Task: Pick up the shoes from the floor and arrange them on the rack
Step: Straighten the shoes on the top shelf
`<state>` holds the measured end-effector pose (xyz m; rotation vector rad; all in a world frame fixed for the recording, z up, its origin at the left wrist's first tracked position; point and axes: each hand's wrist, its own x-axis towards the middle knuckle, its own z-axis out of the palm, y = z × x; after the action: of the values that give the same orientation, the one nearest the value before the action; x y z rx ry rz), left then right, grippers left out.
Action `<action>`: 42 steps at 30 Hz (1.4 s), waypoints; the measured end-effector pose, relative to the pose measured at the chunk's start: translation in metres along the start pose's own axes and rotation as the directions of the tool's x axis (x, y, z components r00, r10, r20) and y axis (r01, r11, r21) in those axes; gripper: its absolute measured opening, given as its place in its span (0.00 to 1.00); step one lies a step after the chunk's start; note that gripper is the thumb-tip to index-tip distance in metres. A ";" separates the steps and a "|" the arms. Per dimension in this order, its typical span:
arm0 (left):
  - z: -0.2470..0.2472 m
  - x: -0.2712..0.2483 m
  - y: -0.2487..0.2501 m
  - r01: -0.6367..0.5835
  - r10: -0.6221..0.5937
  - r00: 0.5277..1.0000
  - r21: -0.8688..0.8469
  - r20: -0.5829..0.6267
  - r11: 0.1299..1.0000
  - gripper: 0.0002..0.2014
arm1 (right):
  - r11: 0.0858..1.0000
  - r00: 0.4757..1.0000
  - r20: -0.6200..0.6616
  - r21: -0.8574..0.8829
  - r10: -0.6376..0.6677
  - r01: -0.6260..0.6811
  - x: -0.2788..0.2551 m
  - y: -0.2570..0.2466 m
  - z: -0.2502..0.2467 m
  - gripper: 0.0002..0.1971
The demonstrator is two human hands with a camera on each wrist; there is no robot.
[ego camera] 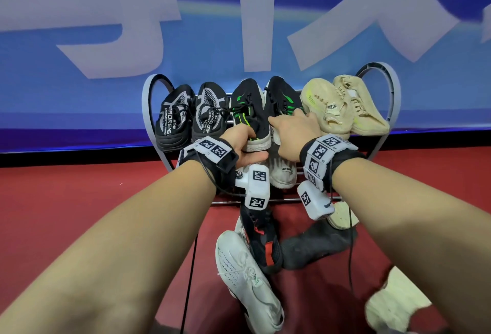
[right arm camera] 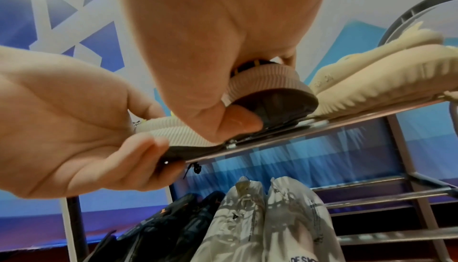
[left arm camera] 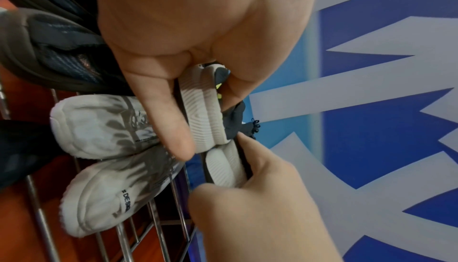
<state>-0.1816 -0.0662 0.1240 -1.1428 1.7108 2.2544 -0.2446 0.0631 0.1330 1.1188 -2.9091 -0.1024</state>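
— Where did we find the hands?

— Both were at the top shelf of the rack point(ego camera: 148, 99). The left hand point(ego camera: 240, 145) gripped the heel of the left black-and-green shoe point(ego camera: 248, 110), thumb under the sole and fingers curled over the collar. The right hand point(ego camera: 293, 134) clasped the heel of the right black-and-green shoe point(ego camera: 283, 97), its thumb point(right arm camera: 238, 123) pressed against the dark sole.

— And the two shoes themselves?

— We saw them lying side by side on the top shelf, toes toward the blue banner point(ego camera: 106, 41), heels at the front edge, between the black-and-grey pair point(ego camera: 191, 113) and the beige pair point(ego camera: 342, 105).

— What sat lower down?

— On the lower shelf we made out a white pair point(left arm camera: 104, 160) beside dark shoes point(right arm camera: 173, 219), which were too blurred for us to describe further.

— And on the floor?

— Shoes lay on the red floor point(ego camera: 79, 200) in front of the rack: a white shoe point(ego camera: 247, 278), a black-and-red shoe point(ego camera: 261, 240) touching it, a black shoe point(ego camera: 313, 246), and part of a beige shoe point(ego camera: 341, 216) behind the right wrist. A pale shoe point(ego camera: 396, 301) showed at the lower right, blurred.
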 end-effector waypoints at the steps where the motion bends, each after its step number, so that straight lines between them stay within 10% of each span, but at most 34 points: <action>1: -0.001 -0.003 0.001 0.027 -0.028 1.000 0.058 0.012 0.998 0.07 | 1.000 1.000 0.013 0.017 -0.001 0.000 0.000 0.001 -0.001 0.19; 4: -0.003 -0.011 0.005 0.060 -0.063 0.998 0.321 0.000 0.945 0.11 | 0.997 1.000 0.028 0.075 0.000 -0.002 0.001 0.005 0.000 0.20; 7: -0.007 -0.012 0.009 -0.074 0.166 0.982 0.621 -0.092 0.780 0.13 | 0.997 1.000 0.016 0.079 -0.005 0.003 0.003 0.007 0.007 0.30; 14: -0.006 -0.014 0.021 -0.053 0.576 0.817 0.995 -0.008 0.090 0.15 | 0.995 0.998 0.061 0.095 0.008 -0.014 0.006 0.014 0.022 0.53; 21: -0.005 -0.014 0.021 -0.141 0.720 0.676 0.987 0.156 -0.081 0.27 | 0.995 0.999 0.035 0.103 0.012 -0.015 0.010 0.008 0.016 0.38; 26: -0.004 -0.008 0.005 -0.250 0.563 0.764 0.949 0.316 -0.194 0.40 | 0.996 0.996 0.074 0.076 0.039 -0.045 0.013 0.005 0.009 0.29; 36: -0.005 -0.004 -0.006 -0.136 0.613 0.713 0.925 0.340 -0.355 0.28 | 0.996 0.984 0.176 -0.088 0.034 -0.019 0.016 0.002 -0.012 0.22; 42: -0.005 0.002 -0.007 -0.147 0.612 0.715 0.929 0.338 -0.340 0.30 | 0.995 0.996 0.084 0.095 0.029 -0.037 0.011 0.010 0.009 0.28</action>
<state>-0.1773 -0.0687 0.1165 -0.3110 3.1991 -0.1656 -0.2603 0.0640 0.1246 1.1043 -3.0341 -0.0079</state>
